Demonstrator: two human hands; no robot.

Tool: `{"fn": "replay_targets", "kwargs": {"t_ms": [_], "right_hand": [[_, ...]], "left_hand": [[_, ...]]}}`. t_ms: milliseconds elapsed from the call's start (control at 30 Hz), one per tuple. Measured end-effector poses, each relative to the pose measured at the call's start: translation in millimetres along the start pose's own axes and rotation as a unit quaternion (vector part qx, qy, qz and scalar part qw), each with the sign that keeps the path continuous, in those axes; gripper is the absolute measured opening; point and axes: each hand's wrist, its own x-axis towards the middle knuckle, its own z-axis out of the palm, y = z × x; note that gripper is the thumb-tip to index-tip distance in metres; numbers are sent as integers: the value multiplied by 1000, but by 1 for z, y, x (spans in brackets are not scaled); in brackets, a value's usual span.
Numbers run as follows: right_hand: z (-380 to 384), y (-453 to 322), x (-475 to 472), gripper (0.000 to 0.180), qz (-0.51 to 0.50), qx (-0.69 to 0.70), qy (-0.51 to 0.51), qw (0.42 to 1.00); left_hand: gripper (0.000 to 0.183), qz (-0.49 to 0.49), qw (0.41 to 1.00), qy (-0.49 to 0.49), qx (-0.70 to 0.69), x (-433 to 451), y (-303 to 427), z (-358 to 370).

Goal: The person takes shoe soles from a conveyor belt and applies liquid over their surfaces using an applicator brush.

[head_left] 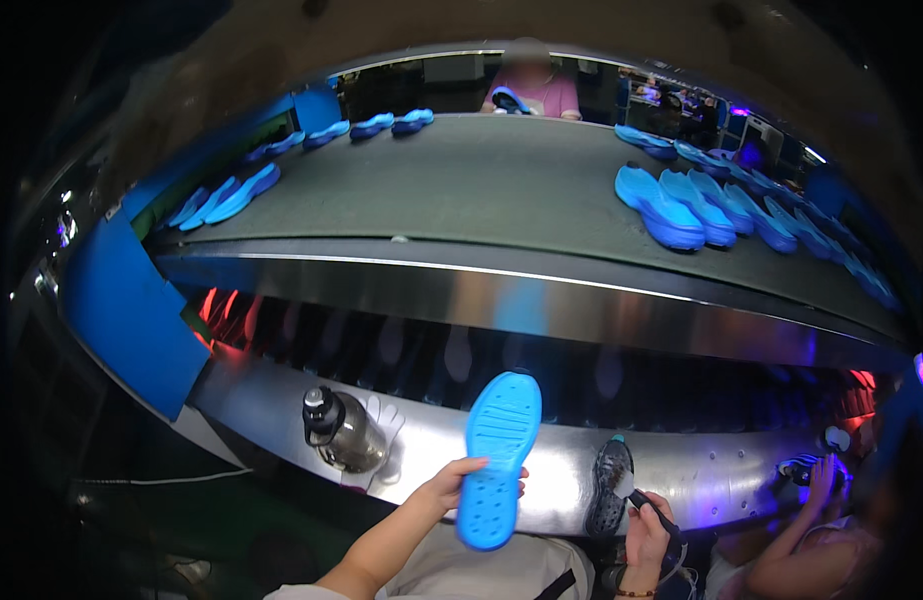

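My left hand (452, 481) grips a bright blue foam shoe sole (500, 442) by its side, its face with grooves and small holes turned up towards me. The sole hangs over the near edge of the metal ledge. In my right hand (646, 531) is a brush (644, 499) with a black handle, and a thin tube or cord runs down beside it. Its pale bristles touch or hover just over a dark, sole-shaped piece (607, 480) with wet-looking, whitish patches, lying on the ledge.
Left on the metal ledge (559, 480) stands a drink bottle (349, 431) beside a white glove (385, 416). Above runs a green conveyor belt (461, 187) carrying several blue soles (660, 210). One person (532, 86) faces me across it; another person's hand (823, 480) works at right.
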Motion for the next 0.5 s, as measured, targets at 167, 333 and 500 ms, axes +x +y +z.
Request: {"fn": "replay_targets", "kwargs": {"t_ms": [167,333,500], "right_hand": [[37,-5,5,25,-16,38,-158,987],[85,-1,24,24,19,-9,-227,974],[100,7,52,22,45,-7,-192,980]], "left_hand": [[88,7,995,-63,-71,30,-21,26],[103,-39,997,62,-3,45,-21,46],[101,-12,998,15,-62,52,-32,49]]}}
